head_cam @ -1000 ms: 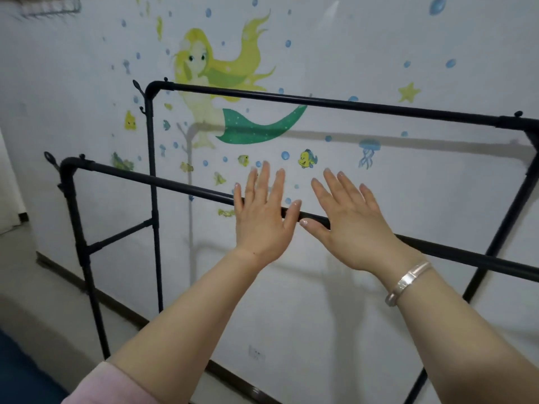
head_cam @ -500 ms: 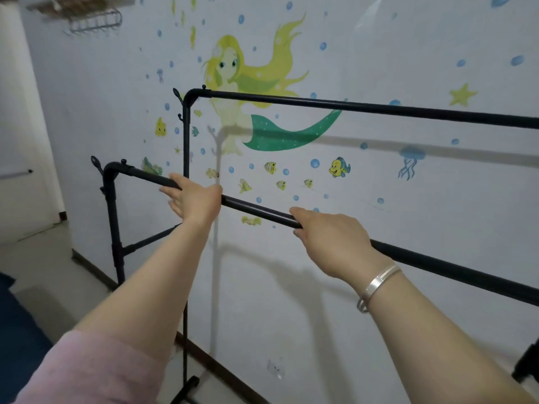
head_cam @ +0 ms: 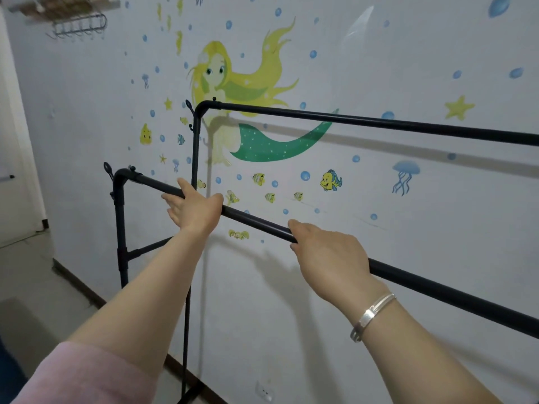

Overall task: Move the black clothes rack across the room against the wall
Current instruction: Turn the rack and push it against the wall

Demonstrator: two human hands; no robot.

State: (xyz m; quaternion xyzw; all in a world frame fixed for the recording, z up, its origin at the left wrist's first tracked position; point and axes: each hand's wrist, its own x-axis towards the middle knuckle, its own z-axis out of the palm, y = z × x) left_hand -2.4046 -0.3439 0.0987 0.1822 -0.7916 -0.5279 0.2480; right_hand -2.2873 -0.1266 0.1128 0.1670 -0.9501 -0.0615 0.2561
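The black clothes rack [head_cam: 256, 221] stands close to the white wall, which is covered in mermaid stickers. The rack has two long horizontal bars, a low near bar and a higher far bar [head_cam: 350, 119], joined by uprights at the left end. My left hand [head_cam: 194, 209] is on the near bar close to its left corner, thumb over the top and fingers reaching round it. My right hand [head_cam: 331, 255] lies over the same bar further right, fingers curled over it. A silver bracelet [head_cam: 372, 316] sits on my right wrist. The rack's feet are mostly out of view.
The wall [head_cam: 379, 228] runs just behind the rack, with a dark skirting board [head_cam: 78, 284] and a socket [head_cam: 264, 392] low down. A hook rail [head_cam: 78, 24] hangs high at the left. Grey floor [head_cam: 26, 272] opens to the left towards a doorway.
A second ago both hands were spread flat with open fingers in front of the near bar. Now they are closed on it, and my left hand has moved left along the bar.
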